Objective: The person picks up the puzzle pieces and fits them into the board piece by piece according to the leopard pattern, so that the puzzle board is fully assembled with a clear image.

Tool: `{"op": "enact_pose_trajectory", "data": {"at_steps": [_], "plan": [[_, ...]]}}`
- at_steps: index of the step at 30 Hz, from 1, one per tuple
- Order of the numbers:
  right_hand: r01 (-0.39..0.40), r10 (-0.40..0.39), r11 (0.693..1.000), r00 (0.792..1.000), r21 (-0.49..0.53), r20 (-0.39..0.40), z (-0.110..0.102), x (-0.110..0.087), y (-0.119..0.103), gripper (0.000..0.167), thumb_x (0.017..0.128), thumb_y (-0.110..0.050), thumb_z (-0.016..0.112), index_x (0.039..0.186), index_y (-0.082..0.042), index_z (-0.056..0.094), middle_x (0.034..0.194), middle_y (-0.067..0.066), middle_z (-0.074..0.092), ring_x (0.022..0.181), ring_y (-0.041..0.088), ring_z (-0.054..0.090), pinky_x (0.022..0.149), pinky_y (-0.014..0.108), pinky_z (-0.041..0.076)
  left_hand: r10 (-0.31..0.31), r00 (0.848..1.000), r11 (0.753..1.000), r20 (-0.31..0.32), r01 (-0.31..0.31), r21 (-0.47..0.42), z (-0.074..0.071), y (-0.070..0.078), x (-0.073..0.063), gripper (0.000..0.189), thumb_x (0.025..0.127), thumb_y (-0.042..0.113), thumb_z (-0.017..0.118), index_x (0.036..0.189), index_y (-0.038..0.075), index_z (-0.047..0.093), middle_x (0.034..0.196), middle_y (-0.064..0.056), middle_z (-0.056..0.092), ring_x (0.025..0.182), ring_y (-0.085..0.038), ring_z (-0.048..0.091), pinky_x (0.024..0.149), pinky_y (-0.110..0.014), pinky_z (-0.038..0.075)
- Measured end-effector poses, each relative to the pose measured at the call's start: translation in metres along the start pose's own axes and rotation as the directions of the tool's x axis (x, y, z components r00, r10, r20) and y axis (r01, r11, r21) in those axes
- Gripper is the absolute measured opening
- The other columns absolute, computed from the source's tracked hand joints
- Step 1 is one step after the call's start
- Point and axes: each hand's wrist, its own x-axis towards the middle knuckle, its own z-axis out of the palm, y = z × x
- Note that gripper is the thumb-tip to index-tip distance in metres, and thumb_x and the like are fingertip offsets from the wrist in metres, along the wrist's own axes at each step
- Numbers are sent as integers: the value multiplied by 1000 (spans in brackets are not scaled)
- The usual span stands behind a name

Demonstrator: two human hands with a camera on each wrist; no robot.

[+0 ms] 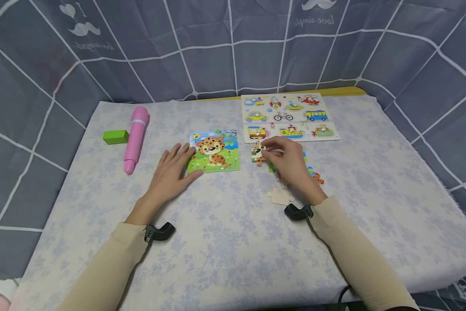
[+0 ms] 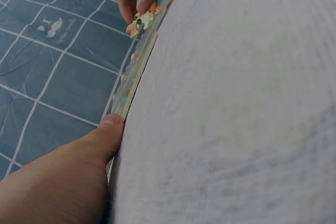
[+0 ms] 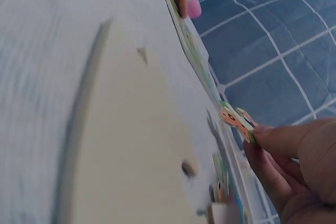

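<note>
My left hand [image 1: 173,169] lies spread at the left side of a square leopard picture board [image 1: 233,160], thumb and fingertips on its edge. In the left wrist view the thumb [image 2: 109,124] presses at the board's near end. To the right of the board, my right hand [image 1: 289,162] pinches a jigsaw piece [image 1: 257,151] printed with part of a leopard's face. The right wrist view has this piece [image 3: 236,121] held between thumb and fingers, raised off the cloth. Under and around the right hand lie several loose pieces, one blank side up [image 1: 280,196]; the hand hides some of them.
Behind the right hand lies a white peg puzzle board [image 1: 331,134] with vehicle pictures. At the left are a pink cylindrical wand [image 1: 136,140] and a green block [image 1: 115,137]. A pale patterned cloth [image 1: 217,242] covers the table, and a grey-blue checked curtain [image 1: 209,69] stands behind it.
</note>
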Motion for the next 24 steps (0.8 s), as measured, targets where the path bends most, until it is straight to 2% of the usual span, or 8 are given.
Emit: {"op": "enact_pose_trajectory", "data": {"at_steps": [8, 17, 24], "plan": [[-29, 29, 1000, 999, 1, -19, 15, 13, -16, 20, 95, -8, 79, 115, -4, 78, 114, 13, 77, 102, 25, 75, 91, 34, 64, 2, 1000, 1000, -5, -2, -5, -1, 2, 1, 79, 101, 53, 65, 164, 13, 39, 172, -14, 32, 163, -37, 16, 132, -59, 6], [-5, 5, 1000, 1000, 17, -16, 45, 41, -24, 16, 94, -7, 80, 110, -4, 79, 104, 13, 79, 96, 25, 77, 86, 33, 64, 7, 1000, 1000, 11, -7, -5, -1, 3, 3, 79, 102, 51, 64, 165, 12, 38, 173, -13, 31, 164, -35, 15, 133, -59, 5], [-32, 32, 998, 999, 58, 8, 68, 59, -32, 15, 94, -3, 79, 109, -1, 78, 103, 15, 78, 94, 26, 77, 86, 34, 64, -5, 1000, 1000, 22, 5, -2, -1, 1, 2, 79, 101, 52, 64, 165, 14, 37, 174, -12, 29, 164, -34, 14, 133, -58, 5]]}}
